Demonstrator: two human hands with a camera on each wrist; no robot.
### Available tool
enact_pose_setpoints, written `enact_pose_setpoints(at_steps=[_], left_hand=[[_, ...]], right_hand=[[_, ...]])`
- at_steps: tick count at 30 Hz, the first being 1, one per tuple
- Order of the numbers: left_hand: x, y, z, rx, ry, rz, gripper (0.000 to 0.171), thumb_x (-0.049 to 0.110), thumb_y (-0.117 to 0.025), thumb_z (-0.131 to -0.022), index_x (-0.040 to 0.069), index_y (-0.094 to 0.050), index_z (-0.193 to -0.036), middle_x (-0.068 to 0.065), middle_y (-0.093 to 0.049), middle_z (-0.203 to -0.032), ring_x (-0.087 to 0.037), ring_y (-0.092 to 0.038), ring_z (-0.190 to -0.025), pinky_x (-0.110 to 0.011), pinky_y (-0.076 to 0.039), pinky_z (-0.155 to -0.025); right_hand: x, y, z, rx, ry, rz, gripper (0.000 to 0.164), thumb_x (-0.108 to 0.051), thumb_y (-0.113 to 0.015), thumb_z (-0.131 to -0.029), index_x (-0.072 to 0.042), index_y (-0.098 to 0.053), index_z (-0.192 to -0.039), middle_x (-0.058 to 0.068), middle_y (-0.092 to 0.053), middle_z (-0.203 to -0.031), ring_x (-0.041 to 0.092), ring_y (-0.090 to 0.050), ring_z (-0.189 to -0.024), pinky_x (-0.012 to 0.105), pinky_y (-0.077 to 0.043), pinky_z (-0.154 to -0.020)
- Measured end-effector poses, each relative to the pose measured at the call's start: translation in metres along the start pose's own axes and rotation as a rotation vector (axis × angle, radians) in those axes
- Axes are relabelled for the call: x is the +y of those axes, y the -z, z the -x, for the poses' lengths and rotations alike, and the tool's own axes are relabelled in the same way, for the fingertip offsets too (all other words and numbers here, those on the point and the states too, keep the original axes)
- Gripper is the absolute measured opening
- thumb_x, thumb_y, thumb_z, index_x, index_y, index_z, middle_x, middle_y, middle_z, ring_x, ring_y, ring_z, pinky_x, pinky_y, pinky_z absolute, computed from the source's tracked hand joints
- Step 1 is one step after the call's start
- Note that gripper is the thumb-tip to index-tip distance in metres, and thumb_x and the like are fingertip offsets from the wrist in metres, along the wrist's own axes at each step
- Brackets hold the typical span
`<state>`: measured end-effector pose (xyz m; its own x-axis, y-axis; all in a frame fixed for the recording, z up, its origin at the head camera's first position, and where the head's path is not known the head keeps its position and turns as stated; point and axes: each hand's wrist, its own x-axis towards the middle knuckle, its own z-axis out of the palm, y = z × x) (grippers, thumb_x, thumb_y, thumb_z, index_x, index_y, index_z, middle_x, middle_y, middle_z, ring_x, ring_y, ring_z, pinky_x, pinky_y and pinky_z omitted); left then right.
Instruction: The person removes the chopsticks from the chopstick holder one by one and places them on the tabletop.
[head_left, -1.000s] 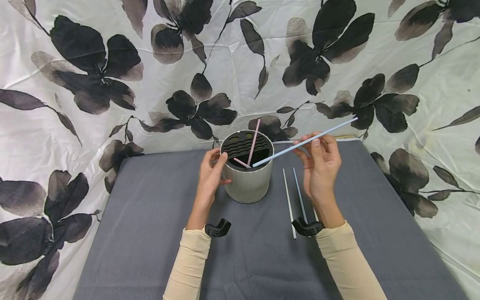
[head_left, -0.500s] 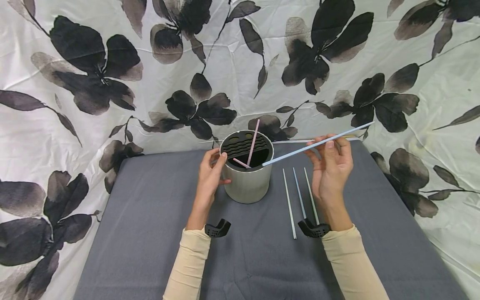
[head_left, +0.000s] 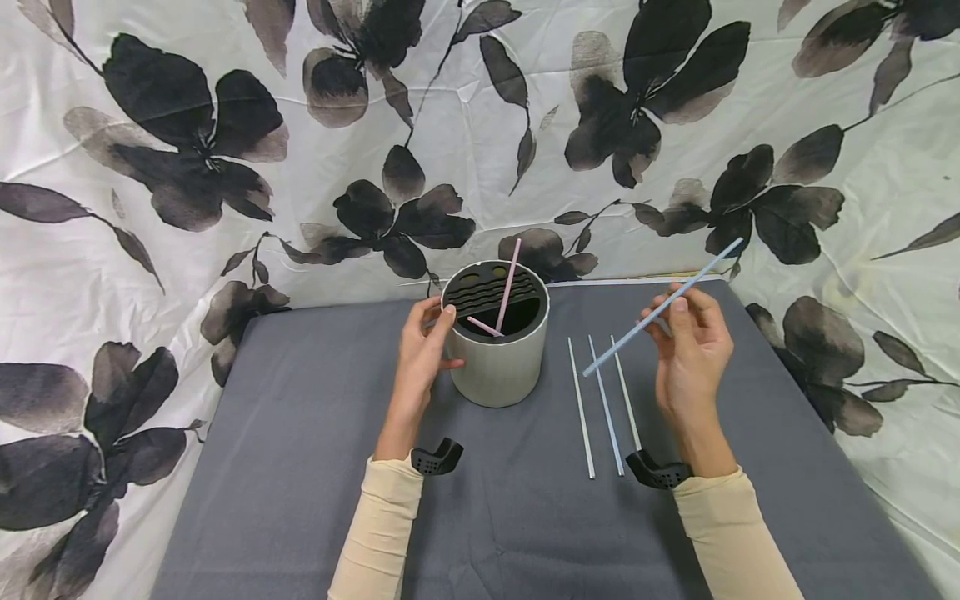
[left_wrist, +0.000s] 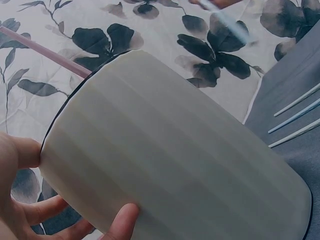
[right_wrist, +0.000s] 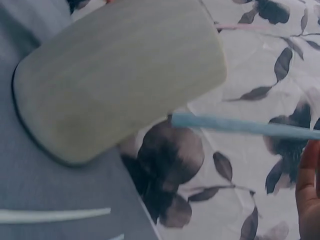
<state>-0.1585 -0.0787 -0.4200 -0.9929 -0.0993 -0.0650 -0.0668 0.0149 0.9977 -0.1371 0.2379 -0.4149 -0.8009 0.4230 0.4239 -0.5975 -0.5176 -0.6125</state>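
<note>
My left hand (head_left: pixel 422 346) grips the left side of a pale grey utensil holder (head_left: pixel 497 367), thumb at the rim. Its black lid (head_left: pixel 468 292) has wavy slots and an open compartment at the front. Two pink chopsticks stand in that compartment: one pink chopstick (head_left: pixel 508 287) rises high, and a second pink chopstick (head_left: pixel 483 326) shows only a short end. To the right, my right hand (head_left: pixel 693 354) pinches a light blue chopstick (head_left: pixel 630 335) in the air, slanting down left. Its lower end overlaps the chopsticks on the table in the head view.
Three chopsticks lie side by side right of the holder: a whitish chopstick (head_left: pixel 581 408), a blue chopstick (head_left: pixel 609 417) and another whitish chopstick (head_left: pixel 627 400). Grey cloth (head_left: pixel 300 467) covers the table. A white floral sheet (head_left: pixel 480 150) hangs behind it.
My right hand has moved right and toward me, carrying the blue chopstick from over the holder's opening to above the table chopsticks, tilting it steeper. My left hand and the holder have stayed put.
</note>
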Motion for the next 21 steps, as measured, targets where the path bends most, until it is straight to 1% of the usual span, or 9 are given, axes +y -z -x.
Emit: enact_pose_setpoints(at_steps=[2, 5, 9, 13, 15, 18, 21], left_hand=[[0.000, 0.000, 0.000, 0.000, 0.002, 0.000, 0.049, 0.041, -0.064, -0.104, 0.020, -0.053, -0.147, -0.009, -0.053, -0.148, -0.026, -0.055, -0.134, -0.044, -0.069, -0.065], [0.000, -0.001, 0.000, 0.004, -0.001, 0.000, 0.048, 0.041, -0.064, -0.104, 0.020, -0.054, -0.146, -0.009, -0.053, -0.146, -0.026, -0.055, -0.133, -0.042, -0.069, -0.064], [-0.001, -0.001, -0.001, 0.001, 0.003, -0.001, 0.048, 0.041, -0.064, -0.104, 0.020, -0.054, -0.146, -0.008, -0.053, -0.147, -0.025, -0.055, -0.134, -0.044, -0.069, -0.065], [0.000, 0.000, -0.002, -0.009, 0.007, 0.005, 0.050, 0.042, -0.064, -0.104, 0.019, -0.053, -0.147, -0.009, -0.053, -0.149, -0.026, -0.055, -0.135, -0.050, -0.069, -0.069], [-0.001, 0.000, -0.003, -0.011, 0.007, 0.007, 0.050, 0.042, -0.064, -0.104, 0.019, -0.053, -0.147, -0.009, -0.053, -0.149, -0.026, -0.055, -0.135, -0.051, -0.069, -0.070], [0.000, 0.000, -0.003, -0.007, 0.005, 0.006, 0.049, 0.041, -0.064, -0.104, 0.019, -0.054, -0.146, -0.009, -0.053, -0.147, -0.026, -0.055, -0.134, -0.049, -0.069, -0.068], [0.001, 0.000, -0.003, -0.003, 0.003, 0.007, 0.048, 0.040, -0.064, -0.104, 0.019, -0.054, -0.146, -0.009, -0.054, -0.147, -0.025, -0.056, -0.133, -0.044, -0.069, -0.065]], right_hand=[[-0.002, 0.008, 0.000, 0.007, -0.019, 0.069, 0.033, 0.003, -0.059, -0.103, 0.025, -0.050, -0.126, 0.017, -0.071, -0.096, 0.024, -0.072, -0.079, 0.031, -0.067, -0.070], [-0.004, 0.020, 0.000, 0.011, -0.059, 0.141, 0.034, 0.003, -0.060, -0.102, 0.026, -0.051, -0.126, 0.015, -0.072, -0.094, 0.022, -0.072, -0.078, 0.028, -0.066, -0.069], [-0.007, 0.033, 0.000, 0.020, -0.141, 0.235, 0.031, 0.002, -0.064, -0.100, 0.021, -0.058, -0.125, 0.014, -0.074, -0.093, 0.020, -0.072, -0.076, 0.027, -0.066, -0.068], [-0.007, 0.046, 0.002, 0.049, -0.236, 0.400, 0.032, -0.002, -0.068, -0.099, 0.017, -0.063, -0.124, 0.010, -0.076, -0.092, 0.019, -0.072, -0.076, 0.024, -0.065, -0.066], [-0.007, 0.053, 0.003, 0.047, -0.280, 0.475, 0.033, -0.004, -0.069, -0.099, 0.015, -0.064, -0.125, 0.006, -0.077, -0.092, 0.017, -0.073, -0.076, 0.023, -0.065, -0.066], [-0.006, 0.065, 0.004, 0.026, -0.331, 0.562, 0.028, -0.006, -0.070, -0.099, 0.009, -0.068, -0.123, 0.002, -0.078, -0.093, 0.012, -0.074, -0.074, 0.022, -0.065, -0.065], [-0.005, 0.077, 0.004, 0.004, -0.358, 0.625, 0.022, -0.007, -0.070, -0.099, 0.001, -0.073, -0.119, -0.002, -0.079, -0.094, 0.008, -0.074, -0.072, 0.020, -0.064, -0.064]])
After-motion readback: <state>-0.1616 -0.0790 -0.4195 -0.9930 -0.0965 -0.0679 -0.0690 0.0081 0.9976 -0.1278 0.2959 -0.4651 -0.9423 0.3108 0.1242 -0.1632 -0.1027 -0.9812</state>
